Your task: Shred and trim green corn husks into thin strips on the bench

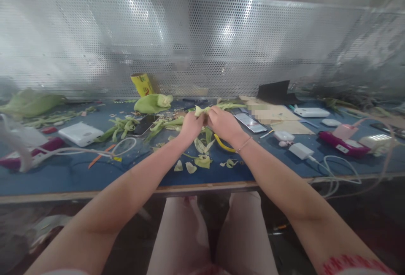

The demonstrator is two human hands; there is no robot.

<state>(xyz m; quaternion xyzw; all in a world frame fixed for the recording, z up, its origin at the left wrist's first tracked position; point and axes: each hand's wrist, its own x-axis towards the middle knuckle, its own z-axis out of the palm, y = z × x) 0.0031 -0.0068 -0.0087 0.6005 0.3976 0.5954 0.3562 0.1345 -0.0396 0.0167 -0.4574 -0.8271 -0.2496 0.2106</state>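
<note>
My left hand [192, 124] and my right hand [222, 124] are close together above the blue table, fingers closed on a pale green leafy plant piece [200, 111]. Its ends stick out above the fingers; the part between the hands is hidden. Below them lie torn bits of leaf, among them a pale green piece [203, 161] and white-green scraps [190, 167]. A curved yellow strip [224, 144] lies beside my right wrist. Left of my hands are shredded green strips [122, 127] and a large green leafy bundle [153, 103].
A yellow tube [141, 84] leans by the perforated metal screen [218, 43]. Phones [250, 122], brown paper sheets [278, 114], a white box-shaped device [80, 134], a white charger [301, 151] with cable, and purple power strips [343, 145] lie around. The table's front edge [202, 187] is near my knees.
</note>
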